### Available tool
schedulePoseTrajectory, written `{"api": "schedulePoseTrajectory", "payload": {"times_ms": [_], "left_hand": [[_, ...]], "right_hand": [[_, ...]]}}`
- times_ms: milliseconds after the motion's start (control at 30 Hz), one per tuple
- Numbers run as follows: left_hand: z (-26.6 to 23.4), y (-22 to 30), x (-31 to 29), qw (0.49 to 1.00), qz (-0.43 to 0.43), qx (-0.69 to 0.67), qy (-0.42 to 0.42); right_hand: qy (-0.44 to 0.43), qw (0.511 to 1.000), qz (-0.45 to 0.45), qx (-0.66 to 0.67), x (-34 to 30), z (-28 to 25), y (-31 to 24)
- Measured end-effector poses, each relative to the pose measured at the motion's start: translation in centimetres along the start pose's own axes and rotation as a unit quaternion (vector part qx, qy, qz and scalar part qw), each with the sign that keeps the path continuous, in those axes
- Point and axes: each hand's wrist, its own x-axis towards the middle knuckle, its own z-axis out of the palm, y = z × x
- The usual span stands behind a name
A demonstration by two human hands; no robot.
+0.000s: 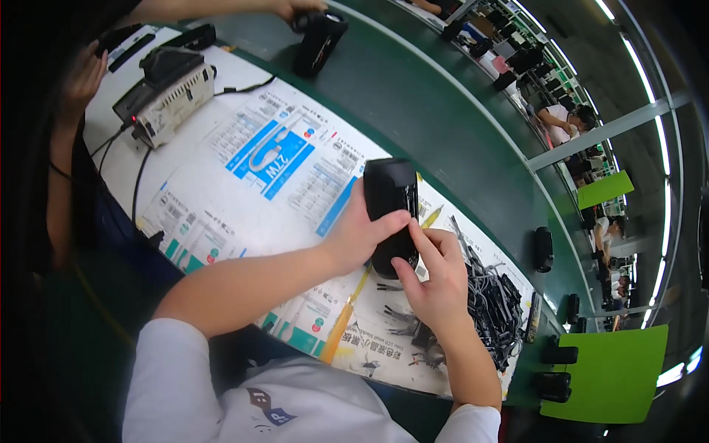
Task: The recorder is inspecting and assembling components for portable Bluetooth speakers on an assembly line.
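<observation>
A black, rounded device that looks like a portable speaker (390,176) is held upright over the table, with a glossy strip along its right side. My left hand (356,238) wraps round its left side, the thumb lying across the front. On the lower right side, my right hand (437,277) grips the speaker with thumb and index finger, and its other fingers are curled. The two hands nearly meet at the left thumb tip. Just right of my right hand lies a tangled heap of black and grey cables (496,306). What lies under my fingers is hidden.
Printed sheets cover the white table (177,177). A grey-white electrical unit (173,96) with cords stands at the far left. Beyond runs a green conveyor belt (443,140) carrying more black devices (543,249). A co-worker's hand (299,9) holds another black device (321,43). Green panels (613,376) stand right.
</observation>
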Motion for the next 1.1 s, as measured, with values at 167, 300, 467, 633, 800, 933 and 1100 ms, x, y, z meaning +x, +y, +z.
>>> {"api": "schedulePoseTrajectory", "payload": {"times_ms": [167,300,467,633,800,933,1100], "left_hand": [[-0.5,-0.4,0.7,0.999,-0.024,-0.046,0.003],[-0.6,-0.1,1.0,0.994,-0.046,-0.097,-0.003],[-1.0,-0.1,1.4,0.987,-0.056,-0.149,0.005],[-1.7,0.1,1.6,0.977,-0.084,-0.196,0.015],[-0.1,0.2,2.0,0.973,-0.106,-0.202,0.045],[-1.4,-0.5,2.0,0.977,-0.105,-0.176,0.06],[-1.2,-0.3,1.8,0.984,-0.077,-0.142,0.08]], "right_hand": [[-0.012,0.999,-0.036,0.008,-0.6,-0.1,0.8],[-0.009,0.998,0.023,0.053,-0.7,-0.2,0.9],[-0.069,0.921,0.273,0.27,-1.6,0.1,1.1],[-0.12,0.884,0.316,0.323,-1.4,0.3,2.3],[-0.148,0.916,0.284,0.243,-1.5,-0.5,2.5],[-0.138,0.917,0.279,0.251,-0.8,1.4,2.4],[-0.121,0.903,0.282,0.3,-0.7,1.6,2.5]]}}
